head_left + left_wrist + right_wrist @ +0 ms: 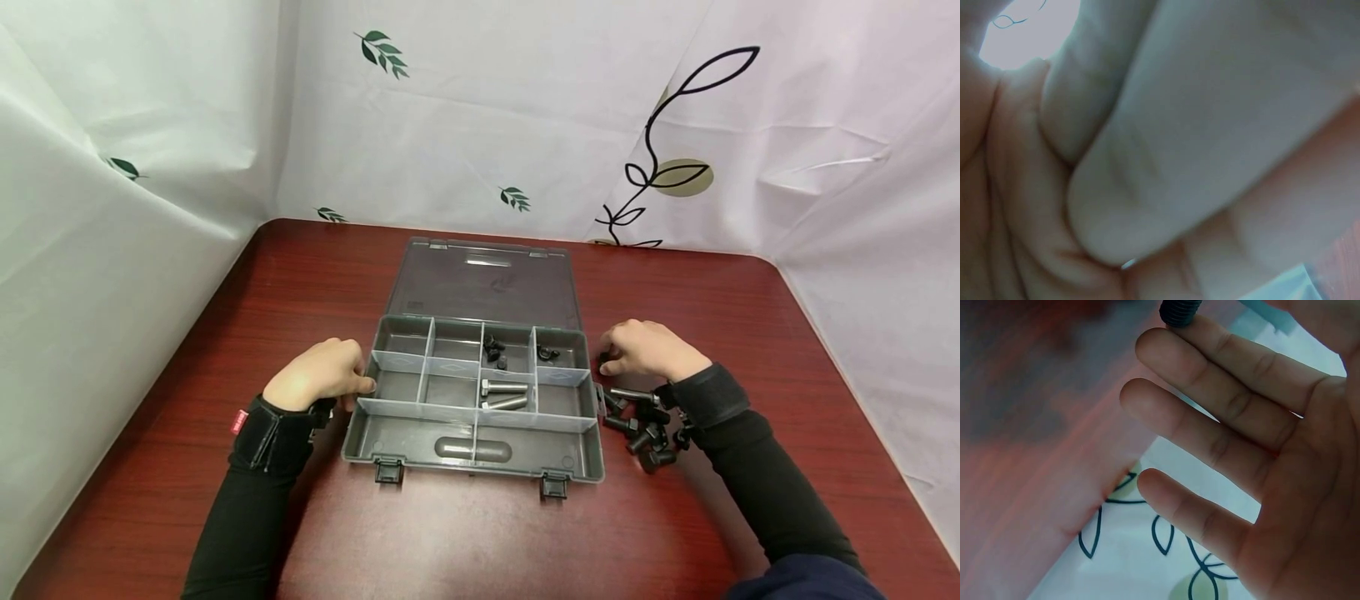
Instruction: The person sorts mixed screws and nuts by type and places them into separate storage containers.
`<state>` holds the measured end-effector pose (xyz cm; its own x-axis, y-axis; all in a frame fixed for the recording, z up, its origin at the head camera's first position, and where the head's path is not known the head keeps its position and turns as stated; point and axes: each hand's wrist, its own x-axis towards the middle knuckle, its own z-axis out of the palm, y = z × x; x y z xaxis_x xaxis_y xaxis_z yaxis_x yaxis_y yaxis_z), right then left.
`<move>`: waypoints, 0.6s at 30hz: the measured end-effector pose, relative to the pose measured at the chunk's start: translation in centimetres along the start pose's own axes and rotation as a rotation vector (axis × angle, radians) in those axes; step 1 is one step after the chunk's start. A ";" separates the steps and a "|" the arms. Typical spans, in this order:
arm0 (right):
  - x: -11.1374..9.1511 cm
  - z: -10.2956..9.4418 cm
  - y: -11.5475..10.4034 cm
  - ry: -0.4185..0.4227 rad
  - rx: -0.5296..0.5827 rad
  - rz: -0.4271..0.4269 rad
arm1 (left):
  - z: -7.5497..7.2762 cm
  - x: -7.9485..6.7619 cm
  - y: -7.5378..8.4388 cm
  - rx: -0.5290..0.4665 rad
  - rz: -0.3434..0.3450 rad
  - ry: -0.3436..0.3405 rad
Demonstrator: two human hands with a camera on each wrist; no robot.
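Observation:
A grey plastic organizer box (472, 412) with clear dividers lies on the table, its lid (487, 283) folded back behind it. At the box's left wall, my left hand (318, 377) grips the edge, thumb over the rim; the left wrist view shows other fingers (1147, 156) curled into the palm. My right hand (648, 348) is just off the box's right side, pinching a black bolt (1179, 311) near the index fingertip. The other fingers (1172, 412) extend loosely. In the head view, most of this bolt is hidden by the hand.
A pile of dark bolts (648, 433) lies right of the box, beneath the right wrist. Two silver bolts (505, 387) occupy a middle compartment. Small black pieces (492, 346) sit in two back compartments. Latches (553, 486) project from the box's front. White curtains (450, 125) border the table.

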<state>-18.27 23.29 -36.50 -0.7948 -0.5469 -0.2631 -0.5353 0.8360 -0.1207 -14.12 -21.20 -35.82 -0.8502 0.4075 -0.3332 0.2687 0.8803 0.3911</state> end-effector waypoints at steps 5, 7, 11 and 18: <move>-0.5 -0.9 0.2 -0.001 0.015 0.024 | 0.0 0.0 0.0 -0.005 0.000 0.000; -0.7 -1.2 0.2 -0.003 0.017 0.031 | 0.0 0.0 0.0 -0.007 0.001 -0.001; -0.8 -1.8 0.2 -0.005 0.023 0.033 | -0.1 -0.1 0.1 -0.007 -0.002 -0.003; -1.0 -2.6 -0.1 -0.003 0.017 0.037 | -0.2 -0.1 0.1 -0.002 -0.007 -0.003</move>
<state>-18.11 23.65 -33.72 -0.8132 -0.5153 -0.2704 -0.5003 0.8564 -0.1275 -14.06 -21.16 -35.61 -0.8505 0.4024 -0.3387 0.2622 0.8826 0.3903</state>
